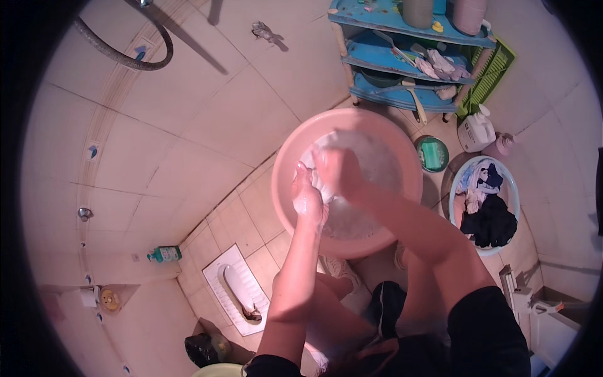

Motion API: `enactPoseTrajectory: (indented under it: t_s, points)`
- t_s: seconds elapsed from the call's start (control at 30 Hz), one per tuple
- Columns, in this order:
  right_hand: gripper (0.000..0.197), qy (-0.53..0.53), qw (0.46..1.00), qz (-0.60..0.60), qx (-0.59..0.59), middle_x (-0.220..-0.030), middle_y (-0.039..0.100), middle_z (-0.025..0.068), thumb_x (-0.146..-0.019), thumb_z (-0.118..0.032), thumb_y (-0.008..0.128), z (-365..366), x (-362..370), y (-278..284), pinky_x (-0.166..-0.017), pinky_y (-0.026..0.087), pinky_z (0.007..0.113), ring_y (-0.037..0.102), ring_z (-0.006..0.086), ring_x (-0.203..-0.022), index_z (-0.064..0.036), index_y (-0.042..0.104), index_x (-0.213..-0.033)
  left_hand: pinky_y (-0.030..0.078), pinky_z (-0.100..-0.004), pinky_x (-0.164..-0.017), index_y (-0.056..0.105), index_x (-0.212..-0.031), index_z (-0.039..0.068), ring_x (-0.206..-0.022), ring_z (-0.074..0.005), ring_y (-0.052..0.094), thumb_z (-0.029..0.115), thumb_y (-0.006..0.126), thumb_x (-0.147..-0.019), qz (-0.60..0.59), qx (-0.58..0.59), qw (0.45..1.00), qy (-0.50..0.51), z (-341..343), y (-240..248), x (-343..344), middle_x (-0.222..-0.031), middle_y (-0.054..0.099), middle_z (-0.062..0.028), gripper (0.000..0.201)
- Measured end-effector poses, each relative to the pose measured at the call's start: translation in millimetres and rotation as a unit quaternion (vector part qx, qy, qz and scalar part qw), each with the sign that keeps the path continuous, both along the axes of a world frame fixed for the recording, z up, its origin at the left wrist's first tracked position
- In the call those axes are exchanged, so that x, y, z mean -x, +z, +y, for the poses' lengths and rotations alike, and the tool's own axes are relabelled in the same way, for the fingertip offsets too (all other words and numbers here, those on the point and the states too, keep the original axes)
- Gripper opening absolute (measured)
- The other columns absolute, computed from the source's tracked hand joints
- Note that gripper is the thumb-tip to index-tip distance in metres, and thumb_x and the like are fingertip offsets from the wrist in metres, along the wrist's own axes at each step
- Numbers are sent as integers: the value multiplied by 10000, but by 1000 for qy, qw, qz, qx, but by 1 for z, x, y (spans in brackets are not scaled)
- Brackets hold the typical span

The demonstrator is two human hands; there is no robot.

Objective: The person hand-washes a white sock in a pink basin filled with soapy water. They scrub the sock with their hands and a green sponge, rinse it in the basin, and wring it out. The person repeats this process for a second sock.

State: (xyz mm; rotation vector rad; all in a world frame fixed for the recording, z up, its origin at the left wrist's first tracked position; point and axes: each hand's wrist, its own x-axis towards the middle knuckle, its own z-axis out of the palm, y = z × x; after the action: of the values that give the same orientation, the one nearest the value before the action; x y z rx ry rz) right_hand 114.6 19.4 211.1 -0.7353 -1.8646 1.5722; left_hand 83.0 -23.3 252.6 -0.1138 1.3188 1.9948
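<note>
My left hand (308,195), wet with suds, is closed on a white cloth (323,187) above a large pink basin (284,188). Close beside it, my right hand (338,168) is a fist pressed against the same cloth, somewhat blurred by motion. Cloudy, foamy water (370,210) fills the basin below both hands. More white fabric seems to lie behind the fists, but the hands and the foam partly hide it.
Right of the basin are a green soap bar (432,154) in a round dish, a white jug (477,132) and a tub (453,201) of dark and pale clothes. A blue shelf rack (402,53) stands behind. A squat toilet (233,286) lies at left.
</note>
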Motion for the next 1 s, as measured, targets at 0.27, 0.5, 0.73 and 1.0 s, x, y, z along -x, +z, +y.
enactPoseTrajectory:
  t_s: [0.27,0.5,0.73,1.0]
  points:
    - [131,-60,989,-132,1,-617,545,116,-756,-164,561,3,-12,37,-621,467,371,577,259,-633,-63,585,-675,471,-248,-648,498,-849,82,-678,-136,517,341,418,-910,-108,-42,991,-66,-15,-5,1,-692,490,-16,277]
    - [159,19,975,-104,-194,-674,554,137,-787,-173,510,-2,-9,13,-541,451,333,565,261,-620,-68,555,-677,467,-272,-637,523,-848,70,-729,-162,524,414,399,-900,-208,-386,858,-268,-24,-66,37,-800,537,-33,370]
    - [165,-95,961,-23,-259,-666,571,151,-770,-184,531,-42,10,-3,-510,443,339,573,264,-583,-27,556,-727,462,-283,-711,513,-969,72,-801,-174,547,360,406,-908,-173,-357,893,-211,-27,-87,39,-870,559,-67,313]
    - [190,-4,919,-12,-394,-672,571,135,-818,-197,476,-48,-18,20,-579,459,378,580,271,-632,-27,561,-804,455,-270,-655,540,-916,60,-750,-147,544,324,425,-910,-85,-319,914,-235,-23,-82,38,-822,557,-48,288]
